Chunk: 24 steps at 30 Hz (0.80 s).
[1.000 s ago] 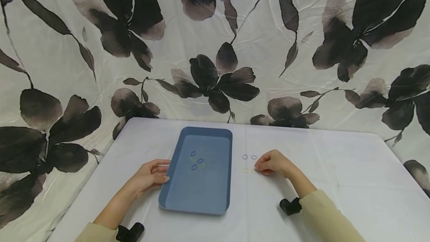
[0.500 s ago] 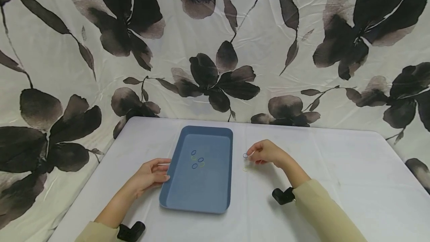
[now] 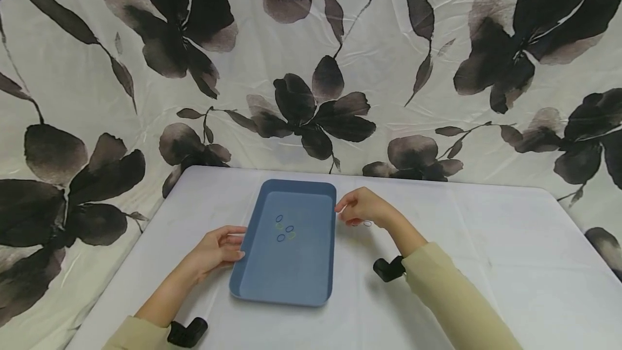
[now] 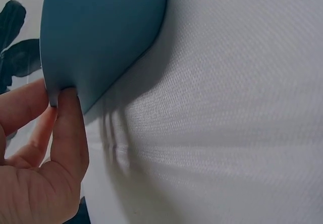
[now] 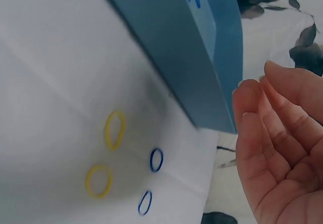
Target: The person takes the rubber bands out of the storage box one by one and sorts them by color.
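A blue tray (image 3: 286,277) lies on the white table, with several thin blue and yellow rings (image 3: 280,237), like small rubber bands, inside it. My left hand (image 3: 216,253) pinches the tray's left edge, thumb on one side and fingers on the other, as the left wrist view shows. At the tray's right rim is my right hand (image 3: 366,208), fingers loosely bent and nothing seen between them. Below it, the right wrist view shows two yellow rings (image 5: 115,130) and two blue rings (image 5: 156,160) on the cloth.
White cloth (image 3: 461,231) covers the table. Behind it hangs a pale curtain (image 3: 413,85) with dark flowers. Black wrist-worn devices (image 3: 389,269) sit beside both sleeves.
My right hand has moved left and away from me, from over the loose rings to the tray's right rim. The left hand has stayed at the tray's left edge.
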Motion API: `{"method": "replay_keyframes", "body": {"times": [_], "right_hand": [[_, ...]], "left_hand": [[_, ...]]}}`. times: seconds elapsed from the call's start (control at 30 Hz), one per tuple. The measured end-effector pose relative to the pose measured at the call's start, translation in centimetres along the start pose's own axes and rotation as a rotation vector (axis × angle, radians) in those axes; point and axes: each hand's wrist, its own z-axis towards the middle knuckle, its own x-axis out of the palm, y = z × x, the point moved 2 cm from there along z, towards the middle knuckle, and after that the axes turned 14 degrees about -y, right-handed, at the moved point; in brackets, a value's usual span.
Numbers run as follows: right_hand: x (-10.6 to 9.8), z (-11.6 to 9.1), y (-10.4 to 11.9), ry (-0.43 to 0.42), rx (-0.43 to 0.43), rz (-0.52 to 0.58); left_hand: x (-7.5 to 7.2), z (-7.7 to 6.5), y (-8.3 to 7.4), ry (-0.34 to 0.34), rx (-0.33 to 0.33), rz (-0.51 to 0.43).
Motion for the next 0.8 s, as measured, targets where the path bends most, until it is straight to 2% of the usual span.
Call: {"method": "replay_keyframes", "body": {"times": [0.17, 0.5, 0.8], "right_hand": [[0.9, 0.3, 0.6, 0.01, -0.006, 0.033], [2.9, 0.9, 1.9, 0.004, -0.004, 0.078], [5.3, 1.4, 2.4, -0.003, 0.001, 0.04]], "left_hand": [[0.1, 0.0, -0.1, -0.007, 0.002, 0.031], [0.0, 0.0, 0.0, -0.021, 0.003, 0.026], [0.0, 0.0, 0.1, -0.021, 0.003, 0.022]]}}
